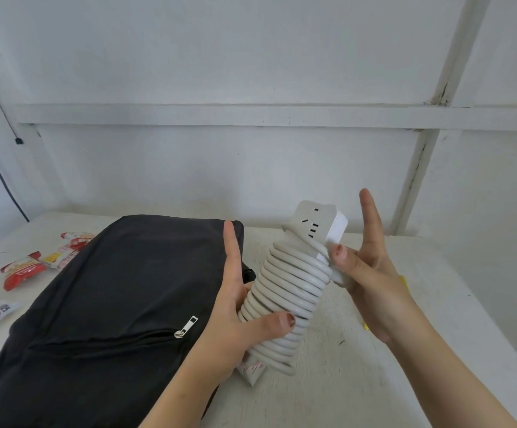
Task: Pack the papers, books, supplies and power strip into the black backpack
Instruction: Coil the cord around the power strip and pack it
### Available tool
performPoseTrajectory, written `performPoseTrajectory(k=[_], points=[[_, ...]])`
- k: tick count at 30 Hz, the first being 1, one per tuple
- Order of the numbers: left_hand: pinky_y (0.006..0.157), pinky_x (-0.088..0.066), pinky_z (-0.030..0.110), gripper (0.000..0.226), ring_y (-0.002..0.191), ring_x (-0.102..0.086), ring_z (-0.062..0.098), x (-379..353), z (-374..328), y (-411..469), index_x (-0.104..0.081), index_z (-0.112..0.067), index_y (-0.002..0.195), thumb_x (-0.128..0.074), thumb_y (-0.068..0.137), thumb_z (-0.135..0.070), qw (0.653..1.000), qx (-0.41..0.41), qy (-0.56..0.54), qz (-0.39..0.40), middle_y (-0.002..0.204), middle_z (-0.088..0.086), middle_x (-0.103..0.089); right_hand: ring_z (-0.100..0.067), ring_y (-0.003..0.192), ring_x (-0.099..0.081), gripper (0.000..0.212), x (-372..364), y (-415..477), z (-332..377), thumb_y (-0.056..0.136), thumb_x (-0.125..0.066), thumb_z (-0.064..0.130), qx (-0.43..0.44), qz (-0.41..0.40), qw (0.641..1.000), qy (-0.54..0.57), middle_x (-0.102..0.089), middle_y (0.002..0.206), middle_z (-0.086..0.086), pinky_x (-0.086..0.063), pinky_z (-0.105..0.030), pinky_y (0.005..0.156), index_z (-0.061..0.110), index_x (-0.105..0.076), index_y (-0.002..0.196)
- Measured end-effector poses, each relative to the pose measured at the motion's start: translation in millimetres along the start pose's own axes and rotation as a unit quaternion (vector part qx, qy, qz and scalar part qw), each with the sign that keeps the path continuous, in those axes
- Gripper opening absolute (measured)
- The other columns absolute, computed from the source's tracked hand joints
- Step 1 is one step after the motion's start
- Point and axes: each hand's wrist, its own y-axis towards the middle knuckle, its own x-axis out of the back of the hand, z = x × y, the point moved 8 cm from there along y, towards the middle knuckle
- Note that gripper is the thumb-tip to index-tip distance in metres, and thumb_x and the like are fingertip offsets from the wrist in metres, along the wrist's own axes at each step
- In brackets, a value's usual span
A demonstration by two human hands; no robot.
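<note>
We held the power strip [294, 285], its white cord coiled tightly round it, tilted in the air just right of the black backpack [112, 288]. Our left hand [235, 322] gripped the coils low down, thumb across them, forefinger straight. Our right hand [371, 273] pinched the strip's upper edge, forefinger raised. The backpack lay flat on the white table [374, 381], with snack packets [25, 270] to its left.

A thin black cable [18, 140] is hanging down the white wall [251, 57] at far left. A white rail [220, 114] is running across that wall, above the scuffed white surface [374, 350].
</note>
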Motion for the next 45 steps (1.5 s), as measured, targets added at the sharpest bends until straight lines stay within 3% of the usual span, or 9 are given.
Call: performPoseTrajectory(k=[6,10,14,18,24,28,35,41,45], points=[[0.084,-0.052,0.035,0.115,0.106,-0.062,0.031,2.8,-1.6,-1.5,0.005,-0.067,0.132,-0.083,0.064,-0.037,0.999,-0.014,0.039,0.018,0.12,0.004,-0.063,-0.018,0.063,-0.053,0.118,-3.6,4.1,-4.3,0.052,-0.084,0.037,-0.059,0.05,0.996,-0.043,-0.071,0.082,-0.005,-0.05,-0.027,0.068,0.064,-0.006,0.137],[0.085,-0.053,0.038,0.11,0.105,-0.063,0.027,-0.5,0.9,-3.3,0.003,-0.059,0.138,-0.076,0.07,-0.023,0.996,-0.009,0.075,0.047,0.122,0.002,-0.061,-0.017,0.059,-0.051,0.12,-2.5,5.3,0.0,0.053,-0.078,0.034,-0.101,0.092,0.985,-0.104,-0.07,0.076,0.0,-0.049,-0.03,0.073,0.063,0.003,0.137],[0.1,-0.044,0.046,0.096,0.129,-0.044,0.023,-8.0,0.5,-3.4,-0.011,-0.047,0.145,-0.071,0.075,-0.024,0.99,-0.025,0.122,0.069,0.145,-0.013,-0.036,-0.014,0.06,-0.053,0.123,-2.3,4.0,5.7,0.053,-0.078,0.031,-0.121,0.11,0.979,-0.122,-0.071,0.08,-0.003,-0.05,-0.025,0.065,0.062,0.006,0.138],[0.098,-0.037,0.015,0.087,0.131,-0.037,0.005,-5.4,-6.8,-1.0,-0.021,-0.05,0.141,-0.071,0.073,-0.03,0.982,-0.025,0.169,0.077,0.144,-0.022,-0.032,-0.013,0.063,-0.055,0.115,-3.6,-0.4,11.7,0.057,-0.078,0.031,-0.099,0.112,0.979,-0.136,-0.068,0.075,-0.001,-0.051,-0.023,0.066,0.062,-0.003,0.138],[0.086,-0.05,0.027,0.081,0.115,-0.053,0.019,-6.3,-6.7,-2.8,-0.031,-0.035,0.14,-0.071,0.07,-0.024,0.989,-0.032,0.14,0.039,0.131,-0.01,-0.048,-0.015,0.062,-0.051,0.095,-4.0,-8.1,15.0,0.074,-0.078,0.031,-0.069,0.059,0.983,-0.157,-0.068,0.07,0.003,-0.051,-0.017,0.071,0.054,-0.015,0.141],[0.087,-0.05,0.026,0.077,0.117,-0.053,0.018,-7.9,-2.9,-4.2,-0.036,-0.038,0.137,-0.071,0.069,-0.028,0.991,-0.041,0.128,-0.005,0.13,-0.011,-0.049,-0.012,0.059,-0.052,0.09,0.6,-10.0,19.1,0.066,-0.069,0.034,-0.07,0.018,0.981,-0.181,-0.066,0.063,0.005,-0.05,-0.012,0.073,0.048,-0.023,0.141],[0.085,-0.051,0.027,0.079,0.116,-0.055,0.018,-4.6,-8.0,-3.1,-0.036,-0.031,0.138,-0.071,0.068,-0.027,0.991,-0.05,0.118,-0.02,0.129,-0.011,-0.052,-0.011,0.073,-0.069,0.087,8.0,-13.3,17.3,0.053,-0.075,0.041,-0.07,-0.056,0.981,-0.172,-0.072,0.078,-0.004,-0.047,-0.005,0.063,0.035,-0.043,0.133],[0.079,-0.052,0.02,0.078,0.111,-0.059,0.013,2.7,-9.2,-3.8,-0.037,-0.024,0.137,-0.07,0.066,-0.025,0.991,-0.061,0.096,-0.064,0.124,-0.013,-0.057,-0.013,0.094,-0.066,0.088,-0.2,-22.3,-0.6,0.045,-0.081,0.053,-0.047,-0.132,0.986,-0.091,-0.066,0.102,-0.005,-0.05,-0.024,0.086,0.042,-0.047,0.125],[0.078,-0.052,0.022,0.08,0.107,-0.062,0.014,7.9,-7.8,-7.3,-0.036,-0.021,0.138,-0.07,0.066,-0.022,0.989,-0.072,0.079,-0.099,0.123,-0.009,-0.06,-0.001,0.088,-0.067,0.089,-20.7,-25.3,-12.6,0.052,-0.078,0.033,-0.043,-0.111,0.993,-0.024,-0.057,0.118,-0.01,-0.05,-0.011,0.069,0.038,-0.04,0.132]])
